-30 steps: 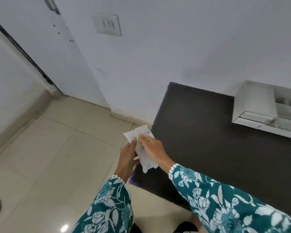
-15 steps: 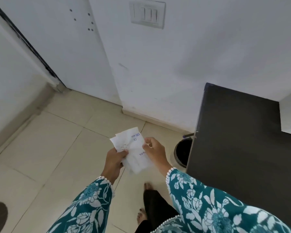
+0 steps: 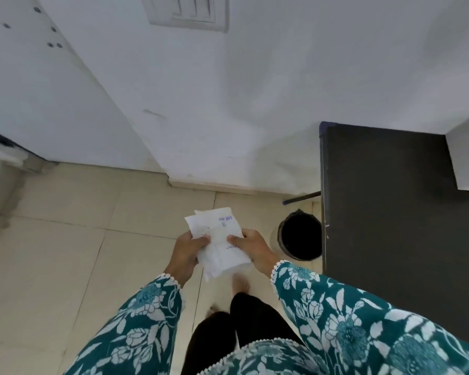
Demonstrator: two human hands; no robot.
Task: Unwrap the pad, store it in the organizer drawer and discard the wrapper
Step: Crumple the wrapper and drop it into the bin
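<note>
I hold a crumpled white wrapper point(image 3: 219, 239) with blue print in both hands, above the tiled floor. My left hand point(image 3: 186, 254) pinches its left edge and my right hand point(image 3: 252, 247) grips its right side. A small round bin point(image 3: 300, 237) with a dark inside stands on the floor just right of my right hand, beside the table. A corner of the white organizer point(image 3: 467, 155) shows at the right edge on the dark table point(image 3: 385, 212). No pad is visible.
A white wall with a switch plate point(image 3: 190, 10) faces me, with a white door point(image 3: 38, 90) to the left. My feet point(image 3: 238, 285) stand on beige tiles. A thin dark rod point(image 3: 301, 198) sticks out under the table near the bin.
My view has swung left and down from the table to the floor. The bin has come into sight, and the wrapper in my hands now hangs close to it.
</note>
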